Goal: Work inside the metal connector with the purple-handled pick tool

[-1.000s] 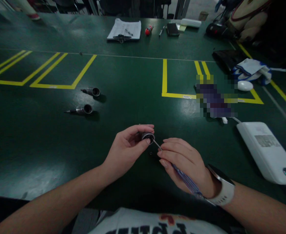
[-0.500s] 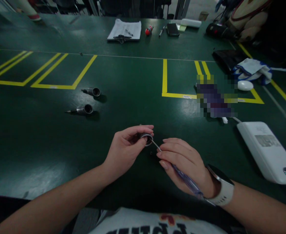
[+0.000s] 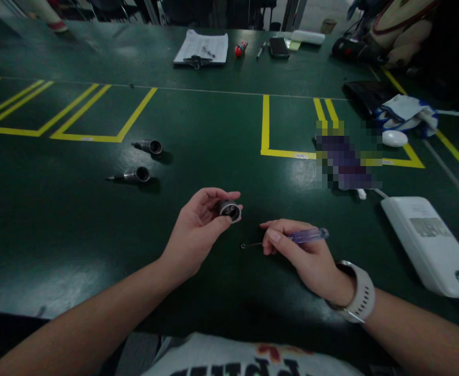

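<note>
Pinching metal fitting (image 3: pixel 230 210) in left hand (image 3: pixel 198 224) fingertips. Just right of fitting, right hand (image 3: pixel 299 250) fingers clamp purple screwdriver (image 3: pixel 309 235), its tip at what is possibly a tiny screw (image 3: pixel 243 245). Well left of fitting: spare fitting (image 3: pixel 135 175), second spare (image 3: pixel 149 147).

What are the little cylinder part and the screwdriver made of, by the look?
Cylinder part in the left hand: likely metal, dull grey with a glinting rim. Screwdriver in the right hand: see-through purple plastic handle; thin shaft, probably steel.

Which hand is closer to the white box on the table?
Right. The right hand, holding the purple screwdriver, is left of the white box; the left hand, holding a metal cylinder, sits farther left, beyond the right hand.
</note>
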### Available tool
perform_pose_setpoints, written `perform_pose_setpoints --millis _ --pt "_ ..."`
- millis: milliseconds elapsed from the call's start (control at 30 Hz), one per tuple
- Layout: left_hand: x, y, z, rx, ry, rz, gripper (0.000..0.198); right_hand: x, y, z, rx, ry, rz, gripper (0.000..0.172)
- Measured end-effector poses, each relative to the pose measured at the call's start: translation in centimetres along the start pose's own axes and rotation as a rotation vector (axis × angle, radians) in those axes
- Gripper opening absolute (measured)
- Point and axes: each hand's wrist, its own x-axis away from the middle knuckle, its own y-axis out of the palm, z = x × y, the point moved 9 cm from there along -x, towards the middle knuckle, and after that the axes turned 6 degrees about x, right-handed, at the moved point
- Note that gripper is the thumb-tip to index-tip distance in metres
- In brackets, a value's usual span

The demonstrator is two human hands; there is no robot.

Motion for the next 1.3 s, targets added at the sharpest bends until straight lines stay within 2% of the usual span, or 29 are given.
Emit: perform_pose_setpoints --millis 200,433,533,733,867,1033,1300 --pt "0.0 -0.1 0.0 0.004 0.007 0.018 0.025 0.5 0.5 -1.3 0.17 -0.129 -0.026 0.025" --pt "0.0 -0.3 0.0 -0.033 0.004 0.038 0.026 1.9 2.9 -4.2 0.496 -0.456 -0.164 0.012" --pt "-0.1 -0.3 0.0 -0.042 0.013 0.043 0.027 2.3 2.7 -4.6 0.533 -0.529 -0.11 0.011" --pt "-0.1 -0.3 0.2 -0.072 0.043 0.038 0.026 3.5 1.0 -6.3 0.448 -0.686 0.063 0.014" --pt "0.1 0.2 0.2 -0.113 0.053 -0.018 0.022 3.5 0.6 -6.7 0.472 -0.703 0.106 0.015" --pt "0.4 0.7 0.3 -0.193 0.074 -0.059 0.02 2.9 1.0 -6.2 0.5 -0.663 0.081 0.014" --pt "0.7 1.4 1.1 -0.299 0.2 -0.115 0.017 2.8 1.2 -5.8 0.499 -0.648 0.06 0.015"
